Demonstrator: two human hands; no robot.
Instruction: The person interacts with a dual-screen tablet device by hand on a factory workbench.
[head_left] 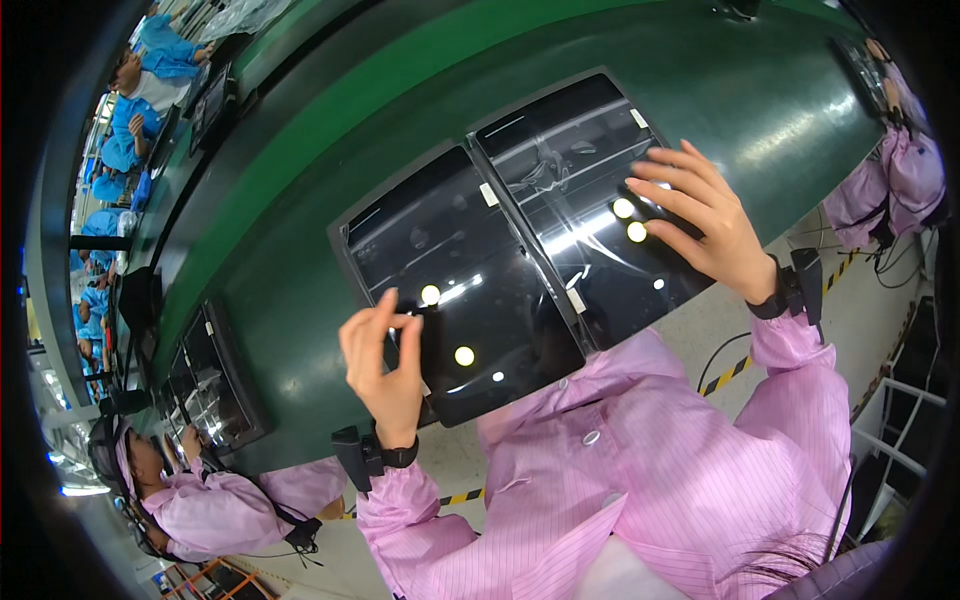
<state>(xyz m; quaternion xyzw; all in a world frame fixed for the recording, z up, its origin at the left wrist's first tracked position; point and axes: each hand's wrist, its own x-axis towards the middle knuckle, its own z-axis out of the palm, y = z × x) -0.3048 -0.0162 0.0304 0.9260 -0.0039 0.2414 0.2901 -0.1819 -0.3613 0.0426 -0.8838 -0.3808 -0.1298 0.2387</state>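
I see my right hand (700,225) spread flat, steadying the right glossy panel (585,190), while at seven o'clock my left hand (385,360) pinches something unclear at the left panel (450,250) edge on the green counter (300,200).

1 head-worn fisheye view looks steeply down, close over the green conveyor belt (300,250).

a long green worktop (300,190) curved across the room. pale floor (860,310) carried yellow-black striped tape (735,368) and loose cables (900,265). bright ceiling light glared off the worktop.
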